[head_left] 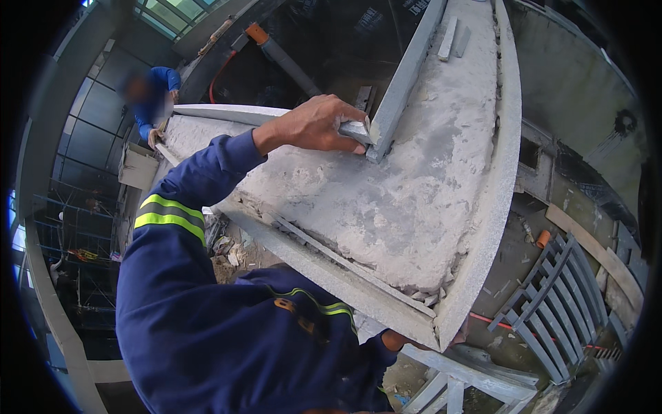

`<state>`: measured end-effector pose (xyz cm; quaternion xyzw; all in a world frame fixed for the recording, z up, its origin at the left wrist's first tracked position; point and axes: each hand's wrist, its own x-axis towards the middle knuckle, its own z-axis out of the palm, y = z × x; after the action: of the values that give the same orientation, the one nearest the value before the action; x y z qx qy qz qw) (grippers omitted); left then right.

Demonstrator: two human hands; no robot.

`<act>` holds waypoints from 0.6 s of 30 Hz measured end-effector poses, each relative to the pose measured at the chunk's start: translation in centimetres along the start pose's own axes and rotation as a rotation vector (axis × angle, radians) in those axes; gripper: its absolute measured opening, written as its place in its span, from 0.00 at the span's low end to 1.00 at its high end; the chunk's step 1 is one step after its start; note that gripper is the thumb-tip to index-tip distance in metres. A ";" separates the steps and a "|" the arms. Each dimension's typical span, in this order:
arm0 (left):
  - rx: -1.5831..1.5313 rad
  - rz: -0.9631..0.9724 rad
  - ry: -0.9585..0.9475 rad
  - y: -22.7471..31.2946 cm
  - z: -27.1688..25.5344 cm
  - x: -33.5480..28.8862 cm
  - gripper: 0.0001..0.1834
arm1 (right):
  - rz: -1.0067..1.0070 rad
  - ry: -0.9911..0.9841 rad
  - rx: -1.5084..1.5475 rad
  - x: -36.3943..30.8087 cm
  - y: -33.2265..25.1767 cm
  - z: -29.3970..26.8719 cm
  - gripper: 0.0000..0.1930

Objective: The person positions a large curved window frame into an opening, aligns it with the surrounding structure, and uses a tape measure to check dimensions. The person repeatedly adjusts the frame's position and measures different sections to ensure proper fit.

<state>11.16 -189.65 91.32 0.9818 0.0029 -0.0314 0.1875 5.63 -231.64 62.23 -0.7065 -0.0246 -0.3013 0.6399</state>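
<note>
Left hand (314, 124) around the grey edging (354, 130)

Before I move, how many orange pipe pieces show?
2: one orange piece on the end of a grey pipe, upper left; another orange piece on the floor, right. More may be hidden.

head view, single fisheye: worn on head, looking down and forward from above work. nearest: blue sleeve (172, 259), lower left of frame. just beyond: pale slab (386, 214), centre to right. farther: co-worker (157, 98), upper left. edges bowed toward dark rim.
</note>
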 end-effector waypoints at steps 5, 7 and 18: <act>0.017 0.066 -0.129 -1.1 -1.3 -1.6 0.39 | 0.487 0.283 0.360 6.2 -10.2 4.3 0.37; 0.061 0.009 -0.193 -1.6 -3.6 -3.4 0.40 | 0.326 0.381 0.222 8.0 -10.0 1.9 0.34; 0.146 -0.313 0.233 -18.2 -9.9 -25.6 0.34 | -0.296 0.395 -0.289 10.3 -20.1 -5.5 0.27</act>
<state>-14.07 -168.88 95.43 0.9773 0.1749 0.0533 0.1073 3.41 -236.63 84.83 -0.7068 0.0410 -0.5235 0.4740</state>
